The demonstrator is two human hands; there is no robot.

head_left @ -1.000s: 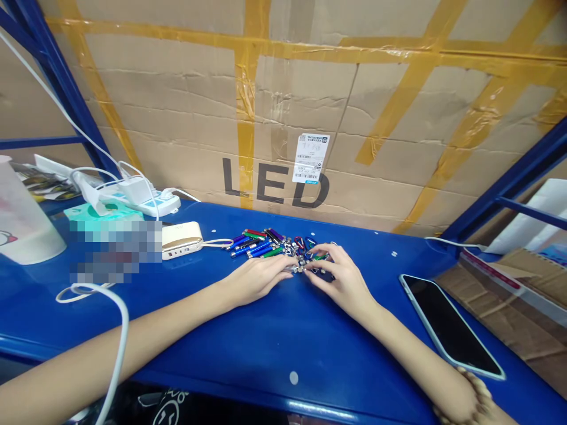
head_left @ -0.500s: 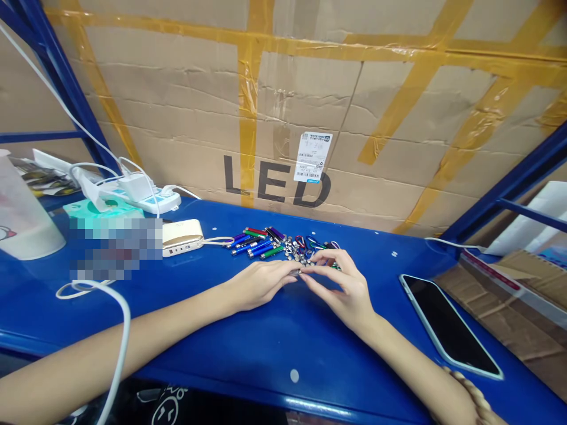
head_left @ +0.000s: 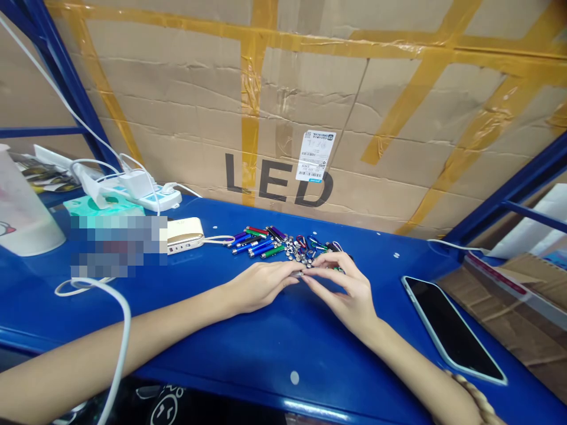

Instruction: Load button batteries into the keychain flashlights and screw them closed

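My left hand and my right hand meet at their fingertips on the blue shelf top. Between them they hold a small silvery metal piece, partly hidden by my fingers. Just beyond lies a heap of mini flashlight keychains, with slim blue, green, red and purple metal bodies. Tangled at its right end are small coloured carabiners and metal rings. My right fingers hide part of the heap's near edge. A beaded bracelet circles my right wrist.
A cream power bank with a white strap sits left of the heap. A black-screened phone lies on the right. A white cable crosses my left forearm. A power strip and a plastic jug stand back left, before a taped carton.
My hands have drawn back from the heap toward me and closed on the small metal piece at their fingertips. The view has tilted slightly.
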